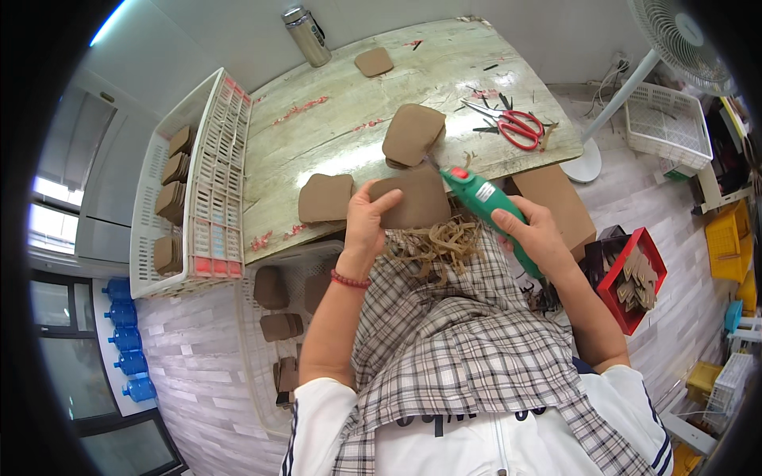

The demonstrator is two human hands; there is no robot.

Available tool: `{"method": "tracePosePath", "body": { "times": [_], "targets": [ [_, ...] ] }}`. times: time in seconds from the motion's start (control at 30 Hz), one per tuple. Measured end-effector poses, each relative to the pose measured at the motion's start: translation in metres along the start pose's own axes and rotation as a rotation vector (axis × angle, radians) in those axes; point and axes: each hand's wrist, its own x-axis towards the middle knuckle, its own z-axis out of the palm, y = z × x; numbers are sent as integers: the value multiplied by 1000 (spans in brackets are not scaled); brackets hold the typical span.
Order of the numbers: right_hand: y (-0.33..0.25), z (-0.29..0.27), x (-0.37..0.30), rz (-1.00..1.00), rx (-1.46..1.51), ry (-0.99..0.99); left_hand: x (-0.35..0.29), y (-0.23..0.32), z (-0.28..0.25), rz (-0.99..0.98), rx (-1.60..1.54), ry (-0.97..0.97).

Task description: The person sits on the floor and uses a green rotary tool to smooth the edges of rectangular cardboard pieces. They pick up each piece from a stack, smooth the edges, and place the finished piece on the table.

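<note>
My left hand grips a flat brown rounded-square pad by its left side, the thumb on top. In my right hand is a green handheld power tool with a red switch. Its tip points at the pad's upper right corner; whether it touches I cannot tell. Just beyond lies a stack of similar brown pads, and another pad rests left of my left hand. Curly tan trimmings are heaped on my checked apron below the held pad.
On the worn table are red-handled scissors, a lone pad and a steel flask. White crates with brown pads stand left and below. At right are a red-rimmed box of scraps and a fan.
</note>
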Motion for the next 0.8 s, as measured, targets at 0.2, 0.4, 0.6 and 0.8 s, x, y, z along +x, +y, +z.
{"method": "tracePosePath", "body": {
  "times": [0.2, 0.4, 0.6, 0.8],
  "targets": [
    [16, 2, -4, 1, -33, 91, 5, -36, -3, 41, -502, 199],
    [21, 13, -16, -2, -47, 124, 1, -42, 26, 30, -714, 190],
    [17, 21, -21, -18, -34, 125, 3, -42, 40, 89, -796, 216],
    [18, 22, -22, -2, -26, 112, 5, -45, 44, 110, -780, 219]
  ]
}}
